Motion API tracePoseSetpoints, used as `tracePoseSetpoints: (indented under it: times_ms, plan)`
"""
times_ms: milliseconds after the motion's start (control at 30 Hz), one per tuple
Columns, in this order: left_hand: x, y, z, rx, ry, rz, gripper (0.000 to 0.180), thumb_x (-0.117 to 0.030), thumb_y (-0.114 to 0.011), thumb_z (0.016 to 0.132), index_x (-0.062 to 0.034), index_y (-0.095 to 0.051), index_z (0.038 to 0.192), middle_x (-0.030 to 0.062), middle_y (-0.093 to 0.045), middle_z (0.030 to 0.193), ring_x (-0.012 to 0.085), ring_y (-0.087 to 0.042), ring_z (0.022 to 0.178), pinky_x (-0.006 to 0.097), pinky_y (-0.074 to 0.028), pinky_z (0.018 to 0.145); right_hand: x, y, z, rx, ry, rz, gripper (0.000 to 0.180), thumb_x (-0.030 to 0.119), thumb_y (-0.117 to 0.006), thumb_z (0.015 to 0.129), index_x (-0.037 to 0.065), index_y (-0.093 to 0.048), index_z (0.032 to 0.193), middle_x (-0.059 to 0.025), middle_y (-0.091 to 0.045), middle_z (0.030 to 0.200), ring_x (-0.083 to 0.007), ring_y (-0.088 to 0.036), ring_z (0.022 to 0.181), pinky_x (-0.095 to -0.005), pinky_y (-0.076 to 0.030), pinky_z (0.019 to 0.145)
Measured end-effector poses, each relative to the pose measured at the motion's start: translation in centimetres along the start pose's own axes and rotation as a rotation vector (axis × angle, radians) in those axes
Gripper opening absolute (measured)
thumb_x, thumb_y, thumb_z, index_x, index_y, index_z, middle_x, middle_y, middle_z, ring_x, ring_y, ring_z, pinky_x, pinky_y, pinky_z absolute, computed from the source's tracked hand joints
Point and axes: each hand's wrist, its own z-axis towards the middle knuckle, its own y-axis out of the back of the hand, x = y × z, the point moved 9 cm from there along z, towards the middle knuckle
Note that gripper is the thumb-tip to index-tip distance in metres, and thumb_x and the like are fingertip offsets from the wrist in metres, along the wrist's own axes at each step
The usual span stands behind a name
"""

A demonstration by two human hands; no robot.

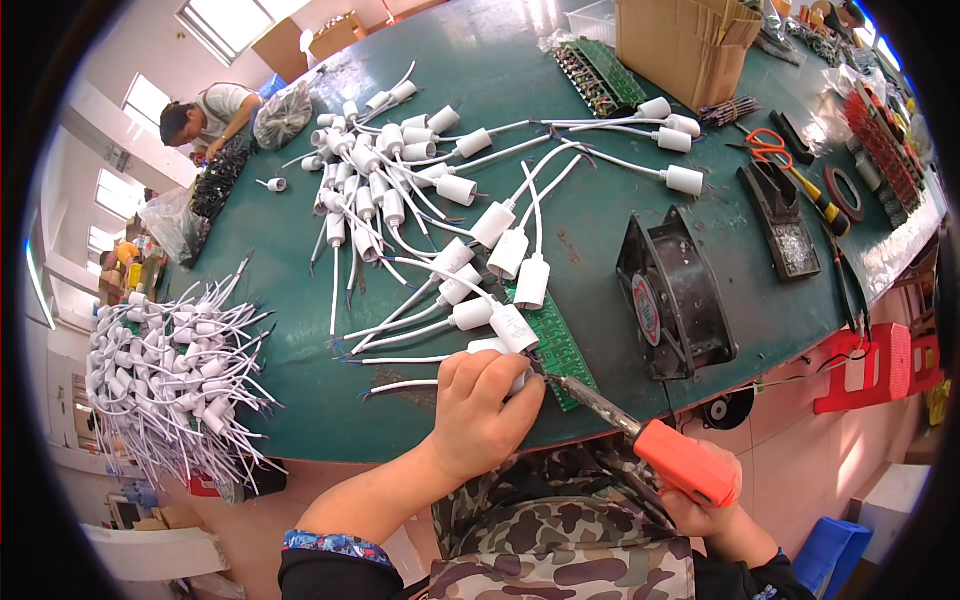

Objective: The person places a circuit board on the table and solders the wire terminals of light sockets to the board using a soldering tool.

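My left hand (487, 410) is closed at the table's near edge, its fingers around a white lamp socket (522, 378) that they mostly cover. In my right hand (705, 515) is an orange-handled soldering gun (690, 465), its metal shaft pointing left. The tip meets the held socket's end, though the exact contact is too small to make out. Beneath lies a green circuit board (560, 345), partly hidden by sockets. Several white lamp sockets with cables, such as one socket (513, 327), lie just beyond my left hand.
A heap of white sockets (365, 160) spreads over the green table (400, 290). More cabled sockets (170, 360) hang bunched at the left edge. To the right stand a black fan (675, 300), a soldering iron stand (780, 225) and orange scissors (765, 148). A person (215, 115) works far left.
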Motion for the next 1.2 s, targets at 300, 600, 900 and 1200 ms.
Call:
tracePoseSetpoints:
  times_ms: [300,600,900,1200]
  plan:
    - [0.0,0.0,-0.1,0.000,0.003,-0.001,0.034,-0.003,-0.077,0.063,-0.0084,-0.071,0.096,0.0069,-0.059,0.109,0.0280,-0.057,0.099,0.043,-0.042,0.083,1.0,0.8,0.6,0.026,-0.044,-0.084,0.040,0.018,-0.079,0.078,-0.004,-0.064,0.109,-0.0121,-0.068,0.088,-0.0258,-0.064,0.062,-0.0326,-0.052,0.056]
    - [0.0,0.0,0.1,0.012,-0.002,-0.012,0.034,-0.002,-0.077,0.064,-0.0069,-0.071,0.097,0.0078,-0.060,0.108,0.0287,-0.058,0.098,0.042,-0.046,0.082,0.8,1.1,0.3,0.003,-0.059,-0.042,0.038,0.019,-0.080,0.078,-0.002,-0.066,0.107,-0.0128,-0.069,0.092,-0.0266,-0.067,0.067,-0.0336,-0.053,0.059]
    - [0.1,0.3,0.1,0.009,0.002,-0.086,0.033,-0.002,-0.082,0.069,-0.0057,-0.070,0.100,0.0098,-0.061,0.107,0.0302,-0.062,0.094,0.041,-0.049,0.080,-0.1,1.3,-1.6,-0.007,-0.073,-0.064,0.056,0.024,-0.083,0.079,-0.004,-0.061,0.122,-0.0160,-0.069,0.112,-0.0299,-0.072,0.079,-0.0377,-0.059,0.070]
    - [-0.1,0.0,0.2,0.022,0.001,-0.109,0.032,-0.001,-0.080,0.068,-0.0056,-0.069,0.098,0.0105,-0.061,0.109,0.0303,-0.062,0.095,0.042,-0.047,0.079,-0.3,1.3,-1.5,0.009,-0.071,-0.054,0.060,0.024,-0.084,0.077,-0.005,-0.058,0.123,-0.0178,-0.070,0.113,-0.0315,-0.074,0.086,-0.0388,-0.061,0.075]
